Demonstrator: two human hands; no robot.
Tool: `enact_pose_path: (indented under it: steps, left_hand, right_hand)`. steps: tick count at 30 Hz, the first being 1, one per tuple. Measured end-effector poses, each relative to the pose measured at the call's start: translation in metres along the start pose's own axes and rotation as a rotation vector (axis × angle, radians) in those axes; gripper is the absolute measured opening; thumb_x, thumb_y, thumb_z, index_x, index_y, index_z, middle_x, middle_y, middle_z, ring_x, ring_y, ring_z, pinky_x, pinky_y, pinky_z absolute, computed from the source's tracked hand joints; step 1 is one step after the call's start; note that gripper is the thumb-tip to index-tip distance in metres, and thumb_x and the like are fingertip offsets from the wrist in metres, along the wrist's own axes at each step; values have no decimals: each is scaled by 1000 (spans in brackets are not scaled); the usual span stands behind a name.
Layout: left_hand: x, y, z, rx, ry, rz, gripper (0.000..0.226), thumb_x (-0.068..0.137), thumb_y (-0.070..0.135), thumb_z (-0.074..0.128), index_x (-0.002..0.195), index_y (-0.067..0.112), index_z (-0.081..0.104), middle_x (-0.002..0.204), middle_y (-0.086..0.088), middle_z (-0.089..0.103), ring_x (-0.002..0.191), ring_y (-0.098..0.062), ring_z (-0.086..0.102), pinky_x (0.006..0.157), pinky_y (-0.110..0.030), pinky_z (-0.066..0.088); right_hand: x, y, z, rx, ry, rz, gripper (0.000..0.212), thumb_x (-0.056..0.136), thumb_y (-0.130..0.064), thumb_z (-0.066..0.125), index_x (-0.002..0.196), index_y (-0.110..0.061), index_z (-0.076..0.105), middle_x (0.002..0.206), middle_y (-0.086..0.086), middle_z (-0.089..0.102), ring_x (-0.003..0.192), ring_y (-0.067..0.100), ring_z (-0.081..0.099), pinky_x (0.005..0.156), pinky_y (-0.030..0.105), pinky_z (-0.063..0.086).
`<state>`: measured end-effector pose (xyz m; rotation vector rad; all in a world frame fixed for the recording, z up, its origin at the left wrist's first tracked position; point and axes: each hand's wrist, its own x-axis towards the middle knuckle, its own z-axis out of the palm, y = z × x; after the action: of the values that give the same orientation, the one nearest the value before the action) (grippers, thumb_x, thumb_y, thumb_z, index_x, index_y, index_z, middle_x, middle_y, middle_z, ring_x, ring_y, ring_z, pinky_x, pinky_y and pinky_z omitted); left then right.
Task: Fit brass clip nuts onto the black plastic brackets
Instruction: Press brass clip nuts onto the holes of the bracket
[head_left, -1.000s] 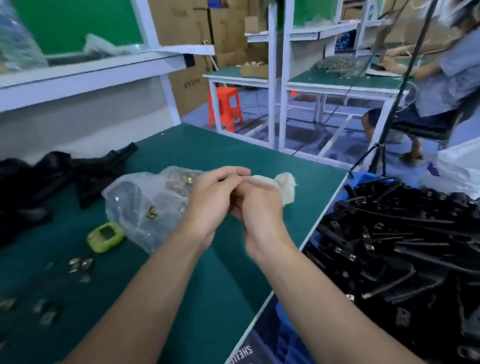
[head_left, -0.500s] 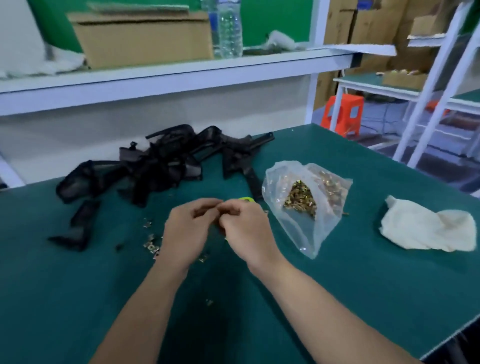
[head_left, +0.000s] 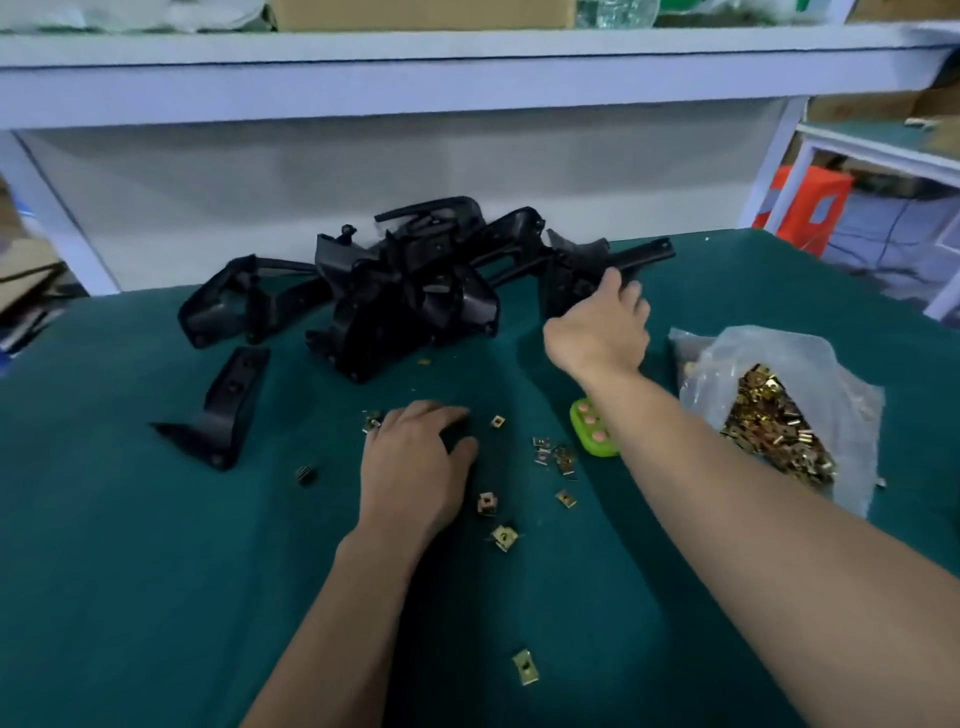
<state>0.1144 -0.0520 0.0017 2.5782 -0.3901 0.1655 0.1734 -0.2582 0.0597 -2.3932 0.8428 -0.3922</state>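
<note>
A heap of black plastic brackets (head_left: 405, 291) lies at the back of the green mat (head_left: 130, 571). One more black bracket (head_left: 228, 410) lies alone to the left. My right hand (head_left: 597, 332) reaches to the heap's right end, and its thumb and fingers curl round a long-armed bracket (head_left: 644, 254). My left hand (head_left: 415, 462) lies palm down on the mat with bent fingers among loose brass clip nuts (head_left: 488, 504). What sits under its fingertips is hidden. A clear bag of brass clip nuts (head_left: 774, 431) lies open at the right.
A small green device with pink buttons (head_left: 595, 434) sits under my right forearm. One stray nut (head_left: 524, 667) lies near the front. A white shelf (head_left: 467, 57) overhangs the back of the bench. An orange stool (head_left: 805, 202) stands beyond the right edge.
My hands, joined in front of me before, have parted. The right one went forward to the bracket heap and the left dropped onto the mat. The view swung left.
</note>
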Motion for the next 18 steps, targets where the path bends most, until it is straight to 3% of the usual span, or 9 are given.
enact_pose_path:
  steps: [3, 5, 9, 11, 13, 15, 18]
  left_hand:
    - [4, -4, 2, -93, 43, 21, 27, 95, 26, 66, 121, 31, 73, 127, 11, 67, 118, -15, 52, 99, -26, 37]
    - [6, -7, 2, -165, 59, -4, 28, 94, 19, 68, 119, 29, 75, 124, 12, 68, 117, -11, 52, 95, -17, 33]
    - [6, -9, 3, -196, 73, -23, 30, 93, 15, 67, 118, 28, 76, 123, 15, 69, 118, -7, 52, 95, -14, 32]
    - [6, -8, 3, -198, 71, -31, 29, 93, 15, 66, 117, 28, 76, 123, 16, 68, 118, -7, 52, 95, -15, 34]
    - [6, -7, 2, -200, 67, -41, 28, 93, 16, 66, 116, 28, 76, 122, 16, 68, 118, -8, 52, 95, -16, 35]
    - [5, -6, 2, -198, 64, -43, 27, 93, 15, 65, 114, 28, 76, 121, 15, 68, 117, -9, 54, 93, -17, 36]
    - [5, -5, 1, -190, 64, -42, 26, 93, 15, 65, 112, 27, 77, 121, 14, 69, 115, -13, 57, 91, -20, 39]
  right_hand:
    - [17, 9, 9, -185, -140, 139, 99, 89, -47, 64, 162, -15, 3, 163, 15, 28, 147, 34, 30, 117, 47, 25]
    - [19, 15, 17, -313, -142, 110, 96, 89, -48, 62, 161, -14, 9, 155, 14, 41, 141, 33, 40, 113, 46, 29]
    - [20, 19, 15, -289, -109, 60, 71, 82, -27, 71, 142, -19, 34, 123, 10, 60, 123, 33, 53, 91, 45, 43]
    - [18, 19, 10, -259, -108, 52, 69, 79, -13, 70, 139, -22, 37, 93, 6, 57, 106, 33, 59, 74, 40, 47]
    - [14, 19, 7, -240, -68, -17, 73, 77, -4, 68, 141, -24, 37, 76, 2, 47, 90, 31, 57, 65, 38, 46]
    - [10, 18, 3, -203, -54, -119, 82, 78, 0, 65, 148, -28, 33, 76, 0, 51, 87, 31, 58, 67, 38, 47]
    - [4, 14, -2, -282, -147, -162, 82, 83, -10, 67, 153, -29, 30, 104, 7, 64, 105, 32, 62, 74, 37, 45]
